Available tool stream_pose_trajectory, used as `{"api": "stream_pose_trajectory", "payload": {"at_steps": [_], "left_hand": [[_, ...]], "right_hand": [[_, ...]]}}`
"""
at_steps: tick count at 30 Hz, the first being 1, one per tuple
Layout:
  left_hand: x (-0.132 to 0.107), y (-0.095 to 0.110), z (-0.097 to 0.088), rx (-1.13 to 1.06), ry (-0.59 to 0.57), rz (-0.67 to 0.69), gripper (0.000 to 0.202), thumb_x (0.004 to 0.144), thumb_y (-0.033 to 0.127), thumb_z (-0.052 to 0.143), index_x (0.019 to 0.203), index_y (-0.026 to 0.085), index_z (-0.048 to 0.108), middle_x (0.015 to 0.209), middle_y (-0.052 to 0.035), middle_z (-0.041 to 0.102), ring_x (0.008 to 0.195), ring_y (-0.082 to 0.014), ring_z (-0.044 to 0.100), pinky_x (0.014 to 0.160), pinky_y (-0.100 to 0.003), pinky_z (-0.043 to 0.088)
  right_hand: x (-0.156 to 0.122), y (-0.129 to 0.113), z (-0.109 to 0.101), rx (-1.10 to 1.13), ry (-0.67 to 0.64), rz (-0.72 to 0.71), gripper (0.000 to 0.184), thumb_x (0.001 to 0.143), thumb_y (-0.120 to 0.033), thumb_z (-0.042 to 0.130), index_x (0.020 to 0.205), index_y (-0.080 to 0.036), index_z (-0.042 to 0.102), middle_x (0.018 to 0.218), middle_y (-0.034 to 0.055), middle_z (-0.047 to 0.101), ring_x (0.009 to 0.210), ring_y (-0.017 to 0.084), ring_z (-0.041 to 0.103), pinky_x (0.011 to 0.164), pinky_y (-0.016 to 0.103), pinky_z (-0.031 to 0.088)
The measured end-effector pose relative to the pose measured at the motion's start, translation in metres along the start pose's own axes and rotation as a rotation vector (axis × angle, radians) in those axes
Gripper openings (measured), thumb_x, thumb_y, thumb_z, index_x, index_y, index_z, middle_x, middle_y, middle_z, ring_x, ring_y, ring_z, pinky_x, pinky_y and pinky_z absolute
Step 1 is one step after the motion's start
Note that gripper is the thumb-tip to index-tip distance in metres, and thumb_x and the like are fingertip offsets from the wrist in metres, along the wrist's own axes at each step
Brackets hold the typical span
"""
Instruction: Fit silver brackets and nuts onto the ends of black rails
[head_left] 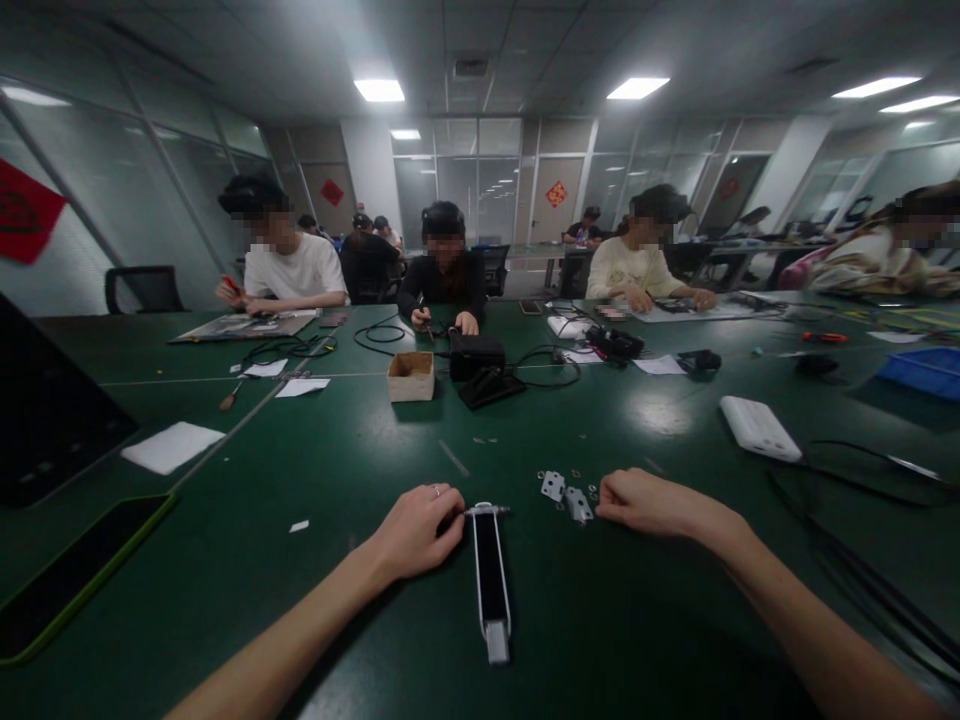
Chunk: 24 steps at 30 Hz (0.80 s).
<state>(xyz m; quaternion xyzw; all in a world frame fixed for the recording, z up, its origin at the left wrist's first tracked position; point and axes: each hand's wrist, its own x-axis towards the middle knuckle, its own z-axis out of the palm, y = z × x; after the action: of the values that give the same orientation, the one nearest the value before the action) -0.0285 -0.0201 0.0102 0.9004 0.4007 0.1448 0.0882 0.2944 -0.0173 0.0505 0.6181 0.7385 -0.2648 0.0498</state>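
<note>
My left hand point(417, 528) rests on the green table, its fingers curled in beside the top end of a long black-and-white bar-shaped part point(491, 580) that lies lengthwise toward me. A thin metal tip at the bar's far end touches or nearly touches my fingertips. My right hand point(645, 502) lies closed in a loose fist just right of two small silvery metal brackets point(566, 494) and several tiny rings and screws scattered around them. What either hand holds, if anything, is hidden.
A cardboard box point(411, 376), black device point(478, 366) with cables and white papers sit mid-table. A white power pack point(759, 427) with a black cable lies right, a blue tray point(927, 370) farther right, dark panels left. Several people work along the far side.
</note>
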Motion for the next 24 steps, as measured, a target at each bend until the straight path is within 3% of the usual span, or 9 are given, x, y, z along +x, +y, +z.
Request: {"api": "stream_pose_trajectory", "payload": {"at_steps": [5, 13, 19, 24], "left_hand": [[-0.0003, -0.0006, 0.0010, -0.002, 0.003, -0.001, 0.013, 0.089, 0.022, 0.045, 0.089, 0.018, 0.057, 0.081, -0.0027, 0.060, 0.072, -0.0160, 0.055, 0.067, -0.027, 0.042], [-0.0016, -0.0031, 0.0028, -0.016, 0.014, 0.012, 0.012, 0.089, 0.022, 0.046, 0.089, 0.018, 0.057, 0.081, -0.0023, 0.059, 0.072, -0.0158, 0.055, 0.068, -0.027, 0.043], [-0.0015, -0.0033, 0.0040, 0.008, 0.017, 0.025, 0.011, 0.088, 0.022, 0.046, 0.088, 0.018, 0.056, 0.080, -0.0021, 0.059, 0.071, -0.0161, 0.056, 0.067, -0.027, 0.043], [-0.0016, -0.0028, 0.0036, 0.005, 0.013, 0.027, 0.011, 0.088, 0.022, 0.047, 0.088, 0.018, 0.056, 0.080, -0.0023, 0.060, 0.071, -0.0159, 0.056, 0.067, -0.027, 0.043]], "right_hand": [[0.0042, 0.0086, 0.0023, 0.011, 0.039, -0.061, 0.017, 0.085, -0.028, 0.052, 0.080, -0.017, 0.064, 0.080, 0.0058, 0.067, 0.068, 0.018, 0.061, 0.056, 0.026, 0.042], [-0.0017, 0.0030, -0.0043, 0.039, -0.037, -0.019, 0.013, 0.077, -0.017, 0.056, 0.084, -0.015, 0.067, 0.084, 0.0058, 0.069, 0.075, 0.018, 0.063, 0.059, 0.024, 0.045], [0.0016, 0.0066, -0.0029, -0.033, 0.005, 0.023, 0.019, 0.080, -0.031, 0.057, 0.081, -0.014, 0.066, 0.081, 0.0068, 0.067, 0.072, 0.017, 0.061, 0.057, 0.024, 0.042], [0.0015, 0.0045, -0.0022, -0.020, -0.012, 0.028, 0.017, 0.079, -0.026, 0.054, 0.082, -0.013, 0.065, 0.082, 0.0073, 0.067, 0.071, 0.017, 0.061, 0.056, 0.024, 0.040]]}}
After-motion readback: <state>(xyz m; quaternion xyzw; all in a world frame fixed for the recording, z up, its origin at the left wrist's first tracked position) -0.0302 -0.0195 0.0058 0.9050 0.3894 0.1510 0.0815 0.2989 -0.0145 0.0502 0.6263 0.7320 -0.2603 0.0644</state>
